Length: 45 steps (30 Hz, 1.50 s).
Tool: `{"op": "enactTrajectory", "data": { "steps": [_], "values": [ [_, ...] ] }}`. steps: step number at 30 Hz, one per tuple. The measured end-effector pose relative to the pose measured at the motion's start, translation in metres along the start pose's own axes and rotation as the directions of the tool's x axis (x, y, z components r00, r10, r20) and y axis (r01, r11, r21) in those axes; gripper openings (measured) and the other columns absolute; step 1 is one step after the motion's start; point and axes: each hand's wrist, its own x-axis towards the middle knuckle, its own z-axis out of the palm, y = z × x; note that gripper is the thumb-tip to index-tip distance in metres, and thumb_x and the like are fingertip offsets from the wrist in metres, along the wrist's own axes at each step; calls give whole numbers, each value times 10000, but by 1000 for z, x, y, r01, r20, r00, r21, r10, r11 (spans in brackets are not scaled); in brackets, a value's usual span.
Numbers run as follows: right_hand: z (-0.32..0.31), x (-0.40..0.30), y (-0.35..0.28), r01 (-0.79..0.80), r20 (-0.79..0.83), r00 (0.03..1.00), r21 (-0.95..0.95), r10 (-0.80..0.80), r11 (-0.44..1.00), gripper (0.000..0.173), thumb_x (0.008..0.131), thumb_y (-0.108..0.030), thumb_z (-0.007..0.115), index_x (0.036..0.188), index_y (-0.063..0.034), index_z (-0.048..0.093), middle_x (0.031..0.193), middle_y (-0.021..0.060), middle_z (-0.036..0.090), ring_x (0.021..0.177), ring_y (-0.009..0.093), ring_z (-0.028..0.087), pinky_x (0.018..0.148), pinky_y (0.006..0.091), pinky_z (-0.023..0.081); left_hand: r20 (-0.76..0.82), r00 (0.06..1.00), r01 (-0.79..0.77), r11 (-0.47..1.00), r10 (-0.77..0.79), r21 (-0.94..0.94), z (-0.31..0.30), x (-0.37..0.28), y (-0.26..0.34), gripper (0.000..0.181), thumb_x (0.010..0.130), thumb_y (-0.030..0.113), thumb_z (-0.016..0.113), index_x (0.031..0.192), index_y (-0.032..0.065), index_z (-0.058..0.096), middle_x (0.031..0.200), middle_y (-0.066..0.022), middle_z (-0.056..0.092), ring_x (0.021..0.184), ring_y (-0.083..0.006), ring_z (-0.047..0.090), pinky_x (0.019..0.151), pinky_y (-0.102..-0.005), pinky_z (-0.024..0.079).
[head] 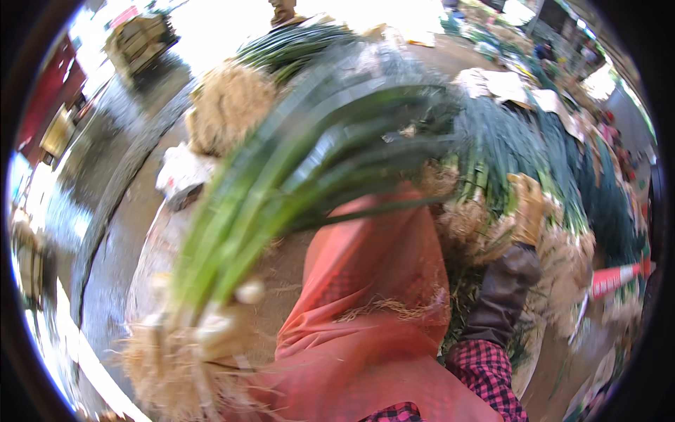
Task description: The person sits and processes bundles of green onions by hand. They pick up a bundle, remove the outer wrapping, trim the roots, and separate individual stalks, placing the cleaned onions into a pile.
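A large bunch of green onions [237,227] with pale bulbs and stringy roots fills the left and middle, blurred, its leaves arching to the right. My left hand [221,335] shows as a blurred tan glove shape at the bulbs, closed round the lower stalks; its arm is mostly hidden. At the right, my right hand [527,211] in a tan glove lies against the stalks of the piled green onions [490,142], fingers pointing up. Whether it grips any stalk is unclear. A red apron [369,285] covers my lap, with loose root strands on it.
Another bunch with a thick root mass [232,105] lies ahead at left, beside a white plastic bag [184,171]. Wooden crates [140,42] stand on the wet floor at upper left. A dark hose-like line [121,184] crosses the floor. A red-and-white object [617,279] is at far right.
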Motion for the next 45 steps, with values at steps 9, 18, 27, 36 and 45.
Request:
{"op": "enactTrajectory", "data": {
  "steps": [9, 18, 27, 36, 45],
  "values": [
    [24, -74, 69, 144, 355, 935, -410, 12, 901, 553, 1007, -343, 549, 1430, 0, 452, 1299, 119, 594, 1093, 203, 580, 1001, 305, 421, -179, 835, -371, 773, 520, 515, -68, -85, 188, 344, 887, 171, 649, 1178, 25, 539, 973, -100, 636, 724, -129, 596, 594, -305, 544],
    [-12, -99, 125, -284, 400, 830, -299, 390, 911, 598, 995, -342, 587, 1466, -15, 418, 1119, 85, 611, 993, 137, 573, 885, 282, 466, -498, 783, -89, 860, 372, 503, -324, -168, 247, 293, 900, 175, 644, 1137, 20, 568, 925, -76, 656, 683, -102, 600, 558, -289, 549],
    [-41, -144, 146, -400, 448, 559, -591, 698, 700, 489, 1006, -246, 579, 1408, 13, 482, 1271, 73, 584, 960, 122, 584, 853, 251, 489, -372, 716, 161, 658, -591, -736, -508, -234, -17, 205, 854, 99, 614, 1007, -36, 604, 872, -159, 645, 707, -266, 626, 657, -387, 563],
    [-62, -181, 121, -186, 422, 693, -678, 584, 711, 442, 977, -370, 565, 1259, -35, 624, 1139, 174, 682, 1066, 300, 653, 934, 396, 491, -758, 286, 585, 734, -586, -346, -562, -248, -70, 275, 938, 250, 603, 1044, -1, 643, 956, -137, 680, 867, -267, 654, 821, -387, 555],
    [-53, -123, 89, -209, 19, 966, -529, 258, 822, 405, 985, -230, 566, 1337, -30, 560, 1271, 186, 609, 1166, 299, 588, 1003, 359, 451, -950, 6, 506, 820, -313, -267, -574, -311, -86, 458, 865, 428, 600, 1126, 53, 621, 946, -128, 662, 812, -289, 653, 697, -426, 558]
  ]
}}
